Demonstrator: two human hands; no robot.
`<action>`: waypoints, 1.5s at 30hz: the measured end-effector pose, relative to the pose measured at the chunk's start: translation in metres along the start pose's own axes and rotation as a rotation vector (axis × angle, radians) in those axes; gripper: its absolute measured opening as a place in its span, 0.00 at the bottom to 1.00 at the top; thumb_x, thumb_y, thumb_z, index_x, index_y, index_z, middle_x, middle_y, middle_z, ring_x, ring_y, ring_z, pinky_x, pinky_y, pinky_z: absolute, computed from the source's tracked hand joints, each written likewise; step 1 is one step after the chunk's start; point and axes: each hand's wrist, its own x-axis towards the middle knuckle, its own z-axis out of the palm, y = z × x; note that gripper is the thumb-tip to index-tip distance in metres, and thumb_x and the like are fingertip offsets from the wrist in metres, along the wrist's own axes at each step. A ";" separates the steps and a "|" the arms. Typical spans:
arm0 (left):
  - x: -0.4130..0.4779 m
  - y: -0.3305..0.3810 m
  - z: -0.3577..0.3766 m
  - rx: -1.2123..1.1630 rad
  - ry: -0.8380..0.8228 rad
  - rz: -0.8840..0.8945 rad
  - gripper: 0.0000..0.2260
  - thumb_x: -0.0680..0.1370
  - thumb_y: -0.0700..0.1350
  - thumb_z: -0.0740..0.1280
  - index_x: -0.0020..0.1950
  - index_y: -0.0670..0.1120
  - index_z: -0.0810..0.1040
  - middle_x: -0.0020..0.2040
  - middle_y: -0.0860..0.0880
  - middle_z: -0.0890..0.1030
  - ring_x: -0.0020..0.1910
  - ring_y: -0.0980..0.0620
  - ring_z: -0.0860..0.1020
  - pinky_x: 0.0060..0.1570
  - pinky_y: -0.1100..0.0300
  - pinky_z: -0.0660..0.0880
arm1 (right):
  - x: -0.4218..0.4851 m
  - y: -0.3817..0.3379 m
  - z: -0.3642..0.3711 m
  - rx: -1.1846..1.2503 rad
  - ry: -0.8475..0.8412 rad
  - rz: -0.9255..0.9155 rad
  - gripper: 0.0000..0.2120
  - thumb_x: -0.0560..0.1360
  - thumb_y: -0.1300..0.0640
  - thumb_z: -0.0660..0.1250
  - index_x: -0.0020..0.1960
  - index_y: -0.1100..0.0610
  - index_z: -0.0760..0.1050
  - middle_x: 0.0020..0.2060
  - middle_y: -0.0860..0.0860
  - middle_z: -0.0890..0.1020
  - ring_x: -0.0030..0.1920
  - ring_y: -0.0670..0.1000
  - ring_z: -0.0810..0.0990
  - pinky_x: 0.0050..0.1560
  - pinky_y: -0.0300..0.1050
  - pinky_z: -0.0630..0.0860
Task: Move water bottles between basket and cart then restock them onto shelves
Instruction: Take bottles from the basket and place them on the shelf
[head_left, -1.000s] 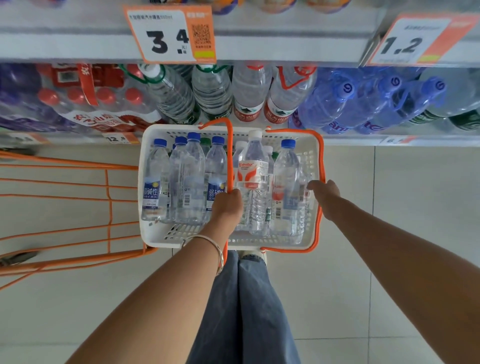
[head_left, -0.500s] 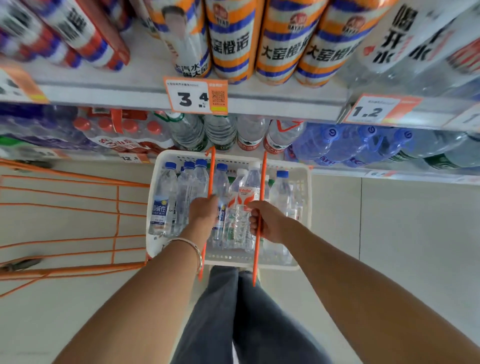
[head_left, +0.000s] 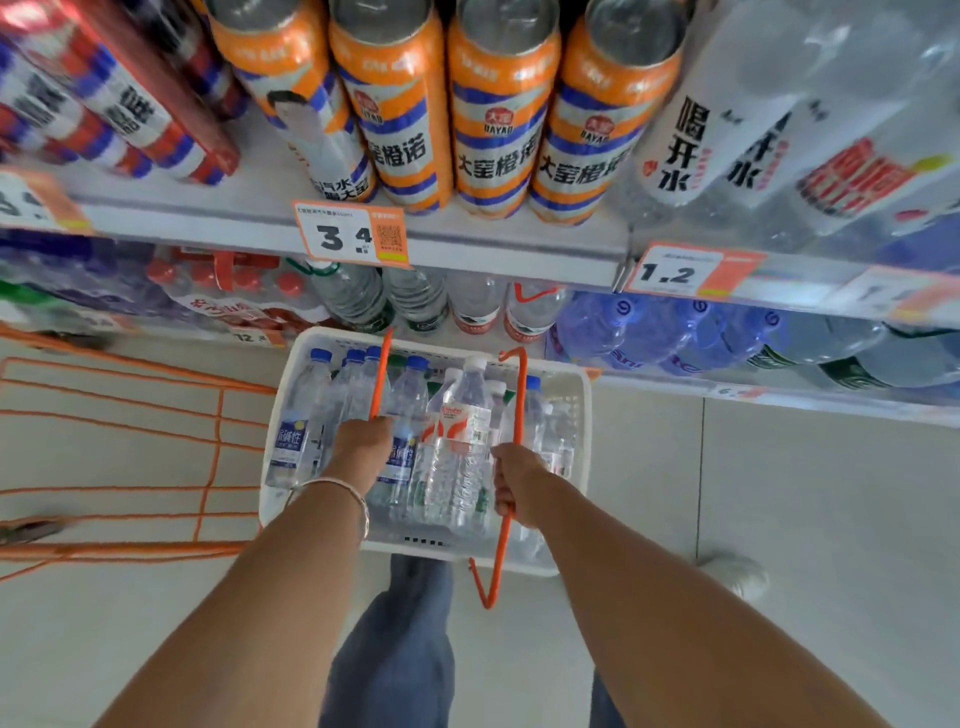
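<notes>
A pale tiled shop floor runs below stocked shelves at twelve o'clock. At centre, a white basket holds upright water bottles. The left hand is closed around one orange handle, the right hand around the other. An orange cart stands at nine o'clock.

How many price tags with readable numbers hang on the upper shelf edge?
2: the 3.4 tag above the basket, and the 1.2 tag to its right. Others are blurred or cut off.
</notes>
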 end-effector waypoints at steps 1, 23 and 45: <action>-0.002 0.000 0.001 0.007 0.011 0.005 0.14 0.81 0.49 0.61 0.52 0.38 0.74 0.31 0.47 0.70 0.26 0.52 0.65 0.25 0.59 0.64 | 0.000 0.001 -0.003 0.011 -0.002 -0.001 0.18 0.81 0.55 0.58 0.33 0.55 0.65 0.23 0.48 0.64 0.23 0.47 0.60 0.25 0.39 0.61; -0.139 0.045 0.180 0.037 -0.199 0.021 0.11 0.79 0.48 0.60 0.43 0.42 0.74 0.29 0.48 0.67 0.25 0.51 0.64 0.25 0.61 0.62 | -0.019 0.027 -0.246 0.046 0.124 -0.032 0.16 0.79 0.60 0.59 0.32 0.56 0.64 0.24 0.50 0.63 0.24 0.49 0.59 0.26 0.41 0.59; -0.231 0.082 0.354 0.053 -0.276 0.078 0.16 0.83 0.51 0.56 0.44 0.41 0.71 0.29 0.50 0.66 0.24 0.55 0.62 0.21 0.64 0.62 | 0.030 0.042 -0.440 0.044 0.206 -0.026 0.16 0.80 0.57 0.60 0.34 0.55 0.65 0.25 0.50 0.63 0.24 0.48 0.60 0.24 0.40 0.59</action>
